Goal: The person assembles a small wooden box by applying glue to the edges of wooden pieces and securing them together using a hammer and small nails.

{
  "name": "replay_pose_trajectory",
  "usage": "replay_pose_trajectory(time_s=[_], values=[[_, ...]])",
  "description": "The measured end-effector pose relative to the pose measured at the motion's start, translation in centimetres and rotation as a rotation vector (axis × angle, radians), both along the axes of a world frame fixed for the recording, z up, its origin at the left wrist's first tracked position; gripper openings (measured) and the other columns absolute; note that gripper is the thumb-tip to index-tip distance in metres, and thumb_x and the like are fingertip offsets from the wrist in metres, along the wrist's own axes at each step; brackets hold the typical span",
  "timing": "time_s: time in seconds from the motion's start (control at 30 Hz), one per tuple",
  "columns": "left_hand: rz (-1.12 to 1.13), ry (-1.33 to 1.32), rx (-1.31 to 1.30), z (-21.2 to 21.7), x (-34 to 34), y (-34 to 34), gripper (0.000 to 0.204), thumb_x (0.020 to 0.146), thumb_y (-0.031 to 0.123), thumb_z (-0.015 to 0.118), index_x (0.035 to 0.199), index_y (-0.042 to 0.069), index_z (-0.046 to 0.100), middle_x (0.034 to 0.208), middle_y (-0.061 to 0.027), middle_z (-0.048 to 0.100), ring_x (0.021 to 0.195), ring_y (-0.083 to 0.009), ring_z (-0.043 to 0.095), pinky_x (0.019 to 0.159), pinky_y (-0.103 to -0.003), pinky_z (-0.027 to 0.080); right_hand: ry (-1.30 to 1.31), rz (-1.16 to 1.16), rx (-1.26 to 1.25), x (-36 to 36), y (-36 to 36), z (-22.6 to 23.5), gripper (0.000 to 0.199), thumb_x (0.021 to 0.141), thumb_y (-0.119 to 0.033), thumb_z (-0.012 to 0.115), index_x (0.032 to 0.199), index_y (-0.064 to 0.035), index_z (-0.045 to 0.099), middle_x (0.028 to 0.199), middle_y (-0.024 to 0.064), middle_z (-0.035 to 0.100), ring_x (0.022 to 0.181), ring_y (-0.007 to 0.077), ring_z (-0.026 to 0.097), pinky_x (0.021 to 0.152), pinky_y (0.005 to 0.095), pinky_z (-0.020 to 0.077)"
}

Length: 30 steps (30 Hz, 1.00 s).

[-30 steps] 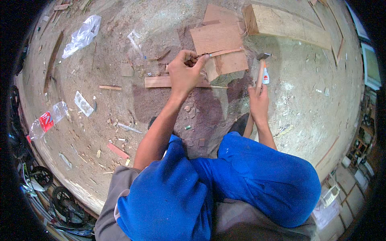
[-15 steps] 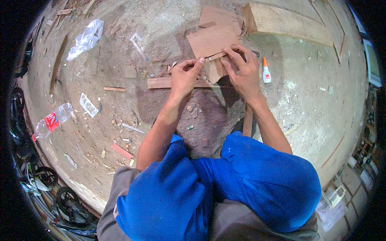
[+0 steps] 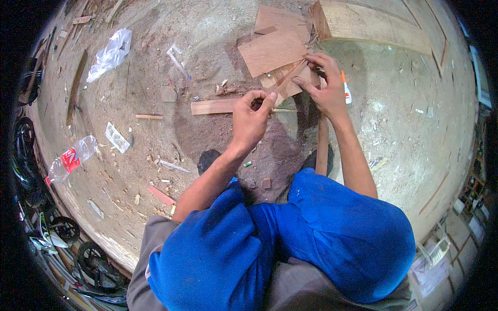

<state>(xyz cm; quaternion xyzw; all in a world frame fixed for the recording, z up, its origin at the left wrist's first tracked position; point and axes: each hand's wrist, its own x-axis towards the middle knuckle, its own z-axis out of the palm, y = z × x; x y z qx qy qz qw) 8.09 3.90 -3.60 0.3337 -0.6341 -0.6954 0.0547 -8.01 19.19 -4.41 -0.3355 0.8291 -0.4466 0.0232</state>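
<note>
Head view: we pinch a thin wooden strip [image 3: 288, 78] between both hands, our left hand [image 3: 251, 115] closed on its lower end, our right hand [image 3: 324, 85] closed on its upper end (above the plywood scraps [image 3: 272, 52]). Just beside our right hand lies a small glue bottle [image 3: 346, 92] on the dusty floor [image 3: 404, 119].

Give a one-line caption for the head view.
Seated over a dusty floor, both hands, left and right, hold a thin wood strip above scattered boards.

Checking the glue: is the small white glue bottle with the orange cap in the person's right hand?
No, the small white glue bottle with the orange cap lies on the ground beside the right hand.
</note>
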Motion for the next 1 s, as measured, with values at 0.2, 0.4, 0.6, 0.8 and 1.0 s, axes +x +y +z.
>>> replay_pose_trajectory(time_s=[0.2, 0.4, 0.6, 0.8, 1.0], values=[[-0.054, 0.111, -0.424, 0.6, 0.4, 1.7, 0.019, 0.092, 0.014, 0.079, 0.085, 0.003, 0.065, 0.064, -0.0001, 0.051, 0.057, -0.0076, 0.046, 0.052, -0.028, 0.039, -0.417, -0.064, -0.229, -0.4, 0.8, -0.9, 0.054, 0.080, -0.015, 0.089, 0.126, -0.0023, 0.062, 0.131, 0.0095, 0.058, 0.111, 0.0180, 0.067, 0.097, 0.0349, 0.0557], [-0.084, 0.232, -0.457, 0.0, 0.1, 3.2, 0.017, 0.091, 0.012, 0.080, 0.086, 0.004, 0.066, 0.065, -0.0011, 0.055, 0.055, -0.0085, 0.046, 0.051, -0.028, 0.039, -0.328, -0.166, -0.127, -0.2, 0.0, -0.2, 0.042, 0.081, -0.017, 0.087, 0.114, -0.0012, 0.066, 0.113, 0.0108, 0.064, 0.103, 0.0208, 0.067, 0.092, 0.0353, 0.0550], [-0.121, 0.201, -0.448, 0.2, -0.1, 3.7, 0.018, 0.089, 0.013, 0.081, 0.086, 0.005, 0.066, 0.070, -0.0008, 0.058, 0.060, -0.0078, 0.051, 0.053, -0.027, 0.042, -0.102, -0.252, 0.145, -0.2, -1.3, 1.9, 0.038, 0.077, -0.015, 0.085, 0.106, 0.0017, 0.067, 0.102, 0.0115, 0.066, 0.090, 0.0194, 0.070, 0.083, 0.0330, 0.0572], [-0.163, 0.280, -0.540, -0.3, -0.2, 3.8, 0.018, 0.085, 0.013, 0.083, 0.087, 0.006, 0.066, 0.075, -0.0050, 0.061, 0.065, -0.0152, 0.057, 0.058, -0.031, 0.046, -0.111, -0.262, 0.154, -0.2, -1.8, 2.3, 0.034, 0.075, -0.017, 0.079, 0.101, 0.0012, 0.066, 0.098, 0.0138, 0.063, 0.090, 0.0269, 0.066, 0.081, 0.0387, 0.0555], [-0.252, 0.277, -0.584, 0.2, 0.0, 3.7, 0.023, 0.082, 0.017, 0.085, 0.089, 0.007, 0.065, 0.078, -0.0074, 0.059, 0.074, -0.0255, 0.060, 0.068, -0.038, 0.050, -0.041, -0.230, 0.180, -0.5, -1.3, 1.9, 0.021, 0.079, -0.015, 0.076, 0.089, 0.0026, 0.071, 0.094, 0.0180, 0.066, 0.084, 0.0332, 0.069, 0.078, 0.0410, 0.0560]])
